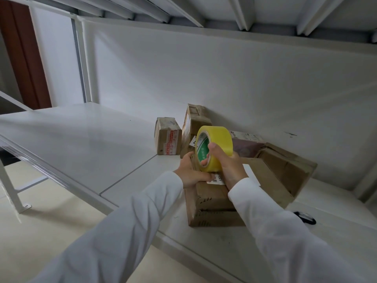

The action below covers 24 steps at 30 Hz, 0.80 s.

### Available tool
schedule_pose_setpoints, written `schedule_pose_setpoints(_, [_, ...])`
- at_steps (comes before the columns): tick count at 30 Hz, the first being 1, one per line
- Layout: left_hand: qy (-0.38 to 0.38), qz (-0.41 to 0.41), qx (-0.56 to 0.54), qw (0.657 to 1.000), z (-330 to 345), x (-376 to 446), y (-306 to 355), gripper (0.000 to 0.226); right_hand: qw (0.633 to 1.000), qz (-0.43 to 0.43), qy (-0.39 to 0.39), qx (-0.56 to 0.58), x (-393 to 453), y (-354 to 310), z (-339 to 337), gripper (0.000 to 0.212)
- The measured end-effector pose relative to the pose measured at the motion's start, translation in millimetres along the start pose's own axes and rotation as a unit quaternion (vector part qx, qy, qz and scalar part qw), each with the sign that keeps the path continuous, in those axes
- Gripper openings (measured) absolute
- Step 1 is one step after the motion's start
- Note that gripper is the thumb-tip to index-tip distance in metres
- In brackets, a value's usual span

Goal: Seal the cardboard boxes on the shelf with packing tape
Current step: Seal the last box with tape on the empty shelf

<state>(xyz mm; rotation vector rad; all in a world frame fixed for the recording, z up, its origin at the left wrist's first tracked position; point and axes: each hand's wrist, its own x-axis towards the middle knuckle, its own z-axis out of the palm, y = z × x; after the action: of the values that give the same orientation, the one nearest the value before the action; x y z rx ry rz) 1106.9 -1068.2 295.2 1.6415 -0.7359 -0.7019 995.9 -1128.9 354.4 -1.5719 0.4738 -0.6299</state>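
Gripping yellow tape roll, green-printed core, above box's barcode label

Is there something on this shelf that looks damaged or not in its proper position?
Yes. The tall box at the back stands tilted and its top looks crumpled. The large box on the right lies with its flaps open. The box under the hands looks dented along its front edge. A dark scuff marks the back wall.
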Motion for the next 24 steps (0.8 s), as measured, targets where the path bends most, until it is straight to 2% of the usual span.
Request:
schedule_pose_setpoints(3, [0.009, -0.012, 0.007, 1.000, 0.1, 1.6, 0.8, 0.120, 1.000, 0.016, -0.004, -0.013, 1.3, -2.7, 1.9, 0.018])
schedule_pose_setpoints(6, [0.027, -0.009, -0.011, 1.000, 2.0, 0.6, -0.4, 0.130, 0.996, 0.058, -0.023, -0.063, 6.2, -18.0, 5.9, 0.034])
schedule_pose_setpoints(9, [0.045, -0.004, -0.009, 0.999, 3.8, 1.7, -0.8, 0.108, 0.987, 0.077, -0.071, -0.125, 3.5, -42.0, 2.3, 0.040])
schedule_pose_setpoints(12, [0.061, -0.008, 0.011, 0.998, 2.7, 5.2, -0.9, 0.107, 0.968, 0.130, -0.127, -0.175, -2.4, -66.5, -9.6, 0.077])
schedule_pose_setpoints(13, [0.067, -0.009, 0.016, 0.998, 1.6, 6.5, -1.3, 0.101, 0.957, 0.149, -0.146, -0.201, -5.9, -72.6, -13.5, 0.077])
schedule_pose_setpoints(16, [0.079, -0.010, 0.042, 0.996, 0.6, 10.5, -3.7, 0.084, 0.942, 0.188, -0.178, -0.215, -24.2, -78.1, -23.2, 0.038])
schedule_pose_setpoints(17, [0.083, -0.011, 0.048, 0.995, 1.2, 11.7, -4.0, 0.082, 0.941, 0.197, -0.174, -0.212, -30.2, -77.8, -24.4, 0.032])
schedule_pose_setpoints(21, [0.106, -0.010, 0.055, 0.993, 4.1, 9.3, 0.9, 0.087, 0.928, 0.253, -0.185, -0.199, -42.7, -73.1, -26.9, 0.048])
schedule_pose_setpoints(24, [0.099, -0.023, 0.032, 0.994, 5.5, 5.3, 4.0, 0.094, 0.939, 0.259, -0.153, -0.166, -54.8, -66.2, -34.4, 0.048])
